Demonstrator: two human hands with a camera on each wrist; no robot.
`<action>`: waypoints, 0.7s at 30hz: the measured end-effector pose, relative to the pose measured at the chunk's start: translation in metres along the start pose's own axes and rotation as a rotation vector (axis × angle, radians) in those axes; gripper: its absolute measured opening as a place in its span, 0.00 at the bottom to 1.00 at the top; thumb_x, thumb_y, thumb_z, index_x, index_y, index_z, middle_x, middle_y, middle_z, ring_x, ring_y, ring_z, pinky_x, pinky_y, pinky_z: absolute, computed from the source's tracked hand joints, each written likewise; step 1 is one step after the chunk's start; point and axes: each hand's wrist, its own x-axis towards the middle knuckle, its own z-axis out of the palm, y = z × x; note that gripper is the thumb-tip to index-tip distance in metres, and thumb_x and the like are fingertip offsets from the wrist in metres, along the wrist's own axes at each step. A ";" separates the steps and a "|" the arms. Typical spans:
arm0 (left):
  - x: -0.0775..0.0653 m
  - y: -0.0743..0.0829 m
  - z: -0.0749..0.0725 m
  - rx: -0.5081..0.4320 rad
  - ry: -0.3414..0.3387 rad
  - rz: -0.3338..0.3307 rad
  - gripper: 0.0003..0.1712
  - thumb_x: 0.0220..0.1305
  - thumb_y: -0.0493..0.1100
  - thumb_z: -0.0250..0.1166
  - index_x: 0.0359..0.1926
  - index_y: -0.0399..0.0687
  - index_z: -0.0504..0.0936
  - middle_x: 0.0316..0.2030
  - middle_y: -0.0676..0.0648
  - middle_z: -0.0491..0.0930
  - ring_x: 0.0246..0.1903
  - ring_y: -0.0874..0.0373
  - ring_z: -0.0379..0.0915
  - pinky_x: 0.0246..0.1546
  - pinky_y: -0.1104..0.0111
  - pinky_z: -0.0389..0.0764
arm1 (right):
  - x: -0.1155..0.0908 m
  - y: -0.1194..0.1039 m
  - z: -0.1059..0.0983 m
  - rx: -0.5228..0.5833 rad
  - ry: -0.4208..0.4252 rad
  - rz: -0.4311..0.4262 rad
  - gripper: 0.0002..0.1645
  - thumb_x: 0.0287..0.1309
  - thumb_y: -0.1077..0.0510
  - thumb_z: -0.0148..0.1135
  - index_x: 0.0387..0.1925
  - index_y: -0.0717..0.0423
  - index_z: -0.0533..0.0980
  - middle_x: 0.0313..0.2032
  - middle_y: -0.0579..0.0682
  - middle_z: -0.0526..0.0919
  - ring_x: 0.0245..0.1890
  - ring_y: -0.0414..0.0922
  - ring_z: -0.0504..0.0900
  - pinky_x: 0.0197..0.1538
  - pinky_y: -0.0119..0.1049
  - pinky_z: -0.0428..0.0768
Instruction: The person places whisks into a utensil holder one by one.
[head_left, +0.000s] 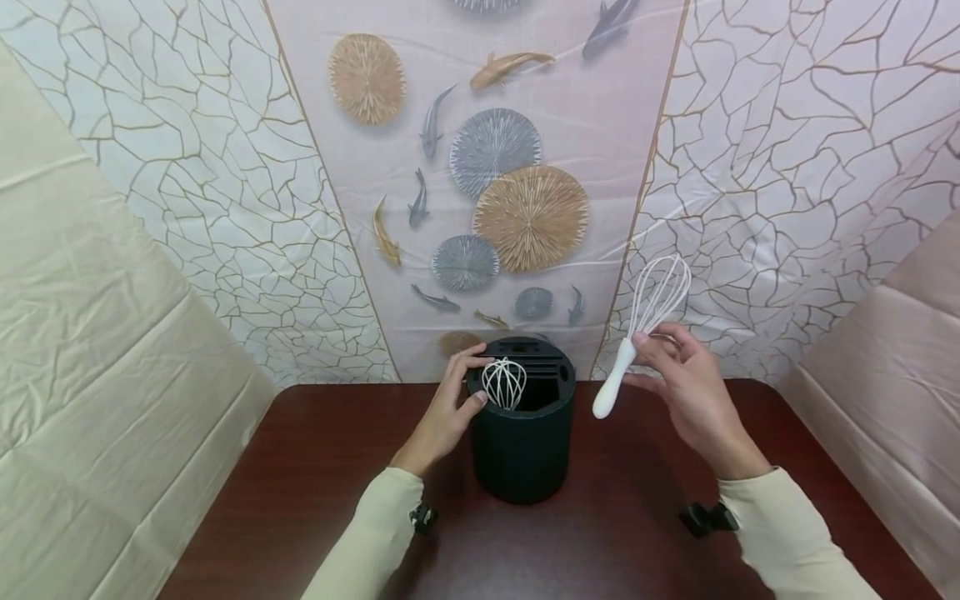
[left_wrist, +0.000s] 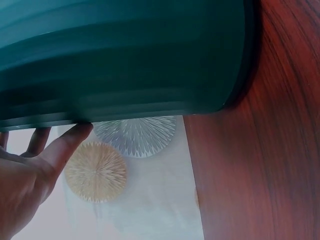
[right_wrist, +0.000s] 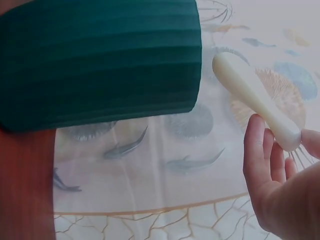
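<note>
A dark green ribbed utensil holder [head_left: 521,458] stands upright on the table. My left hand [head_left: 450,408] holds its left side at the rim, thumb toward the front and fingers farther back. The wire head of one whisk [head_left: 504,383] rises from the opening near that thumb; its handle is hidden inside. To the right of the holder, my right hand [head_left: 693,387] pinches a second white whisk [head_left: 617,379] where handle meets wires. This whisk is raised, handle end down and toward the holder, wire loops up. In the right wrist view its smooth handle [right_wrist: 250,87] points at the holder's rim.
The reddish-brown wooden table [head_left: 330,492] ends at a patterned cloth backdrop [head_left: 420,275] just behind the holder. Beige cloth walls [head_left: 112,375] close in both sides. Slots and dividers [head_left: 528,358] cross the back part of the holder's top.
</note>
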 end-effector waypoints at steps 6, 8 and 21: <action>-0.001 0.000 0.000 -0.008 0.007 0.009 0.28 0.74 0.53 0.57 0.71 0.52 0.72 0.79 0.43 0.59 0.79 0.49 0.52 0.75 0.39 0.55 | 0.001 -0.006 0.013 -0.050 0.010 -0.025 0.23 0.75 0.55 0.63 0.62 0.59 0.66 0.47 0.46 0.84 0.44 0.40 0.85 0.46 0.39 0.88; -0.001 0.000 0.001 -0.009 0.008 0.011 0.28 0.75 0.53 0.57 0.71 0.52 0.72 0.79 0.42 0.59 0.79 0.49 0.52 0.74 0.39 0.55 | 0.001 -0.008 0.016 -0.076 0.017 -0.025 0.25 0.75 0.53 0.63 0.63 0.58 0.66 0.49 0.47 0.83 0.45 0.40 0.85 0.46 0.39 0.88; -0.001 -0.001 0.002 -0.001 0.017 0.004 0.30 0.77 0.58 0.55 0.72 0.52 0.71 0.79 0.47 0.59 0.79 0.49 0.52 0.74 0.38 0.55 | 0.003 -0.012 0.034 -0.068 0.038 -0.124 0.22 0.75 0.58 0.63 0.61 0.60 0.66 0.49 0.51 0.80 0.43 0.39 0.87 0.44 0.41 0.89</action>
